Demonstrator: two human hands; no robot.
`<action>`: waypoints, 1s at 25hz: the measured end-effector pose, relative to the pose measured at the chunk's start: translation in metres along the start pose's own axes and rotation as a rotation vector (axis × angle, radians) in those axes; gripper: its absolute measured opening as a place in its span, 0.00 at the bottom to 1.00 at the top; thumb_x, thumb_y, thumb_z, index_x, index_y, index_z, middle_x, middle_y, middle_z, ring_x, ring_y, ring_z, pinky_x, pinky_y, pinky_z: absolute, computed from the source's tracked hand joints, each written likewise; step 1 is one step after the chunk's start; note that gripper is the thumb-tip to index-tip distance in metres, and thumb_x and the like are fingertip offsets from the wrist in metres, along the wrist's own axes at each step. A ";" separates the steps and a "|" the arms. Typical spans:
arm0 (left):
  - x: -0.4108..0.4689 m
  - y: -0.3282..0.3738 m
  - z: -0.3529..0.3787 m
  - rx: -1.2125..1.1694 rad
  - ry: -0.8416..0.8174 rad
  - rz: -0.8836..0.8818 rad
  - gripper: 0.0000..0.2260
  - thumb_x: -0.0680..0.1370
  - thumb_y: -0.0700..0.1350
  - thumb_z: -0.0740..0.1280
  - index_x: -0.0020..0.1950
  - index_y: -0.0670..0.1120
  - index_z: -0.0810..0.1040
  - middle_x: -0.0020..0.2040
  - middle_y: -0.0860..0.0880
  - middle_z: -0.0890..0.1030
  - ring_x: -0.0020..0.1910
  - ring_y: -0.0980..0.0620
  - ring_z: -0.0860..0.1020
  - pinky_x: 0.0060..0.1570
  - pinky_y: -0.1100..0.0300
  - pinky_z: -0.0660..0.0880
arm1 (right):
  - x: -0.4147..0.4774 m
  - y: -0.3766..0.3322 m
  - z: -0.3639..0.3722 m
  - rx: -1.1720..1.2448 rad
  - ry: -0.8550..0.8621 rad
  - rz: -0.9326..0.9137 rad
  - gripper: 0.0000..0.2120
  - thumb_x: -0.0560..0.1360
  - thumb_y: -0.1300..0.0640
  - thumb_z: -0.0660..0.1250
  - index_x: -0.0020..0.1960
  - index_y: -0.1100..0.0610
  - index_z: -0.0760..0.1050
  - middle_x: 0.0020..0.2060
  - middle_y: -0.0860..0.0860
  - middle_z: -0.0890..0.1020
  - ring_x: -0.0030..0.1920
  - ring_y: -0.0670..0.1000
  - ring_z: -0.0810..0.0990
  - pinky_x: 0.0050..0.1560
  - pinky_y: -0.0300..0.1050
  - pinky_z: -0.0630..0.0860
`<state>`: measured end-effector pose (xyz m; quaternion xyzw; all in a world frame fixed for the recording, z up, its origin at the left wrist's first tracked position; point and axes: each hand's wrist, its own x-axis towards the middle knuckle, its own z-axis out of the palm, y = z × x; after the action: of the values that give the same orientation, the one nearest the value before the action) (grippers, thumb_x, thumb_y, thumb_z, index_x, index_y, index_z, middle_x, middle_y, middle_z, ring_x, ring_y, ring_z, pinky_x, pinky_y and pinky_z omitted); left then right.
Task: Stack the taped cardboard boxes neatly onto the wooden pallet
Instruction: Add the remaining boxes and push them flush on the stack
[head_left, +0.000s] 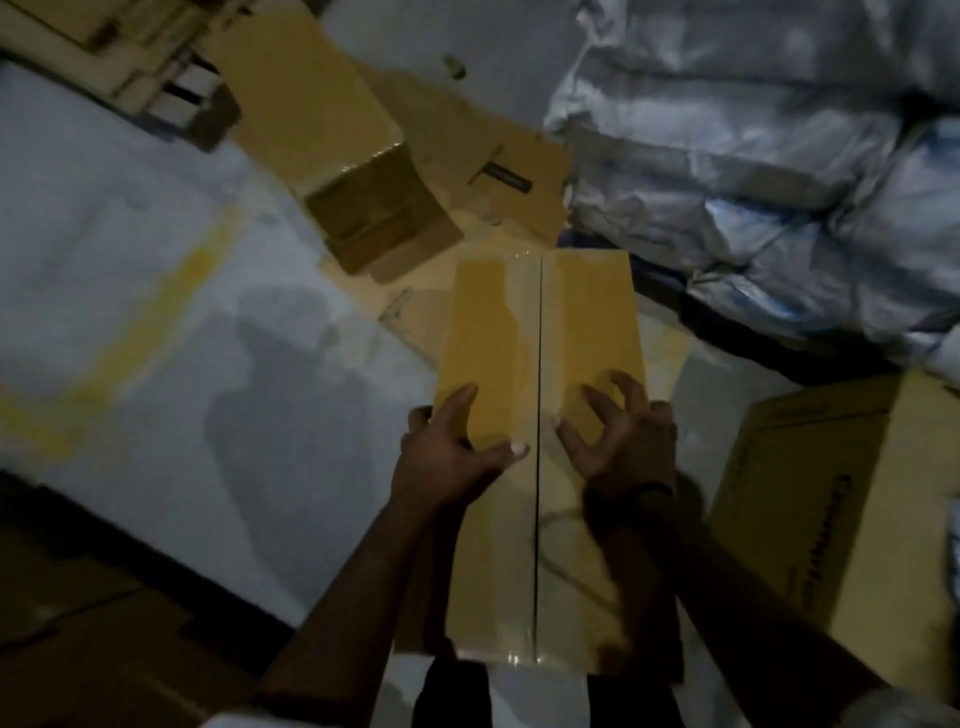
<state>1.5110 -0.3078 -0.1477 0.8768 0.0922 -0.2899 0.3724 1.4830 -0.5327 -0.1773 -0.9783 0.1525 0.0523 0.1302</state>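
A taped box (493, 364) is held low in front of the body, above the pale floor (156, 260), so the carrying step is judged to be in hand, with the placing not yet done. The left hand (452, 447) is closed over the box's left edge, thumb laid on the top face. The right hand (618, 436) is arched on the right half of the top, fingers bent and spread; whether a grip is made there cannot be told. The box's long axis is set straight away from the body, the taped seam running along it, the far end pointed at loose cardboard (498, 156). The wooden pallet (171, 78) is seen well apart, far to the left, so a turn leftward and a squared-off lowering are called for next.
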 end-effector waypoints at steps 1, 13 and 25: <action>-0.032 0.006 -0.033 -0.001 0.031 -0.009 0.46 0.59 0.78 0.72 0.74 0.73 0.60 0.73 0.50 0.64 0.68 0.42 0.74 0.64 0.41 0.75 | -0.016 -0.029 -0.033 -0.002 0.026 -0.025 0.29 0.72 0.30 0.61 0.65 0.45 0.78 0.72 0.50 0.71 0.56 0.65 0.73 0.55 0.55 0.73; -0.371 -0.025 -0.205 -0.148 0.818 -0.133 0.47 0.57 0.85 0.64 0.74 0.71 0.64 0.71 0.45 0.71 0.71 0.41 0.72 0.67 0.42 0.74 | -0.186 -0.244 -0.245 0.264 0.107 -0.745 0.28 0.72 0.29 0.62 0.68 0.41 0.74 0.74 0.45 0.65 0.66 0.61 0.66 0.65 0.59 0.68; -0.726 -0.113 -0.080 -0.154 1.410 -0.842 0.47 0.61 0.82 0.64 0.78 0.70 0.56 0.79 0.45 0.61 0.76 0.40 0.60 0.70 0.39 0.66 | -0.509 -0.312 -0.262 0.432 -0.150 -1.528 0.28 0.70 0.29 0.60 0.65 0.41 0.76 0.70 0.45 0.70 0.61 0.59 0.69 0.58 0.57 0.72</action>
<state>0.9120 -0.1319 0.2473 0.7169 0.6450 0.2204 0.1461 1.1137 -0.1718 0.2209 -0.7592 -0.5629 -0.0164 0.3265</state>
